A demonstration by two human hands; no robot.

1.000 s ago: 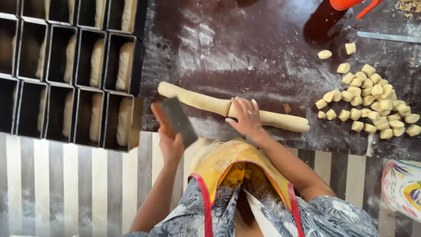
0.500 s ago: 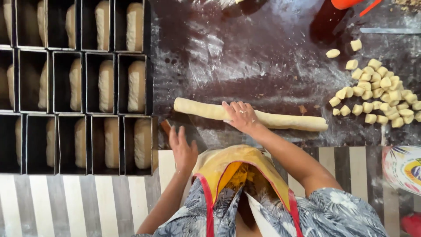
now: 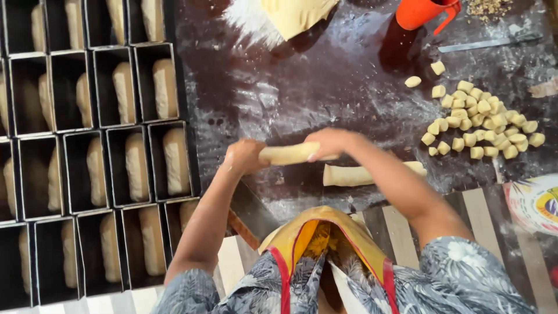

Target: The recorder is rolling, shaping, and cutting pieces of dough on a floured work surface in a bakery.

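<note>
Both my hands hold a short pale roll of dough [image 3: 289, 154] just above the dark floured worktop [image 3: 302, 87]. My left hand [image 3: 244, 157] grips its left end and my right hand [image 3: 327, 143] grips its right end. A second, separate length of dough roll [image 3: 354, 175] lies on the worktop just behind my right forearm. A flat metal scraper with a wooden handle [image 3: 247, 215] lies on the worktop's near edge, below my left arm.
Rows of black loaf tins [image 3: 99, 163] with dough in them fill the left. A heap of several small dough pieces [image 3: 479, 125] lies at the right. An orange jug [image 3: 424, 11], a knife [image 3: 491, 42] and a dough sheet [image 3: 296, 14] sit at the back.
The long dough roll is now in two pieces. My left hand has let go of the scraper and come up; both hands have lifted the left piece off the worktop.
</note>
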